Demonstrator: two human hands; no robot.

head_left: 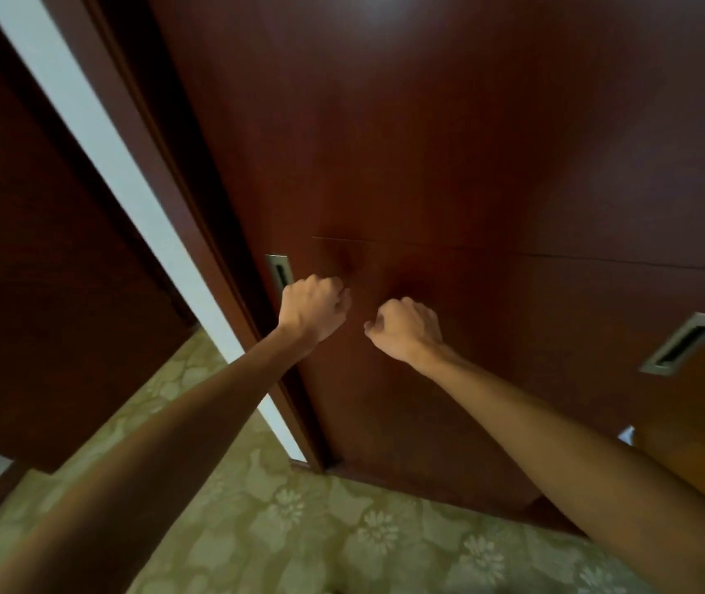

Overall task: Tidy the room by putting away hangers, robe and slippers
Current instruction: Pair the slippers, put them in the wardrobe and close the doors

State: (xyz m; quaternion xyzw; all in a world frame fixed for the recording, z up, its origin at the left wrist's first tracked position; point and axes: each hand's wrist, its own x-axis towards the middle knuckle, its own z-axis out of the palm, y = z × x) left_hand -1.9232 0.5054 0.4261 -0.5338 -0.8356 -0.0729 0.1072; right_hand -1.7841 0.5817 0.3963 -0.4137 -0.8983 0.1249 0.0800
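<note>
A single wide-angle head camera looks forward and down, tilted, close to a dark red wardrobe door [449,156]. Both forearms reach in from the bottom edge, and patterned carpet [299,538] fills the lower frame.

Door [449,143] – glossy reddish wood; recessed handle [681,342] – brushed metal; carpet [299,538] – matt, patterned.

Handle [281,272] left (door [449,165]), carpet [299,529] below
</note>
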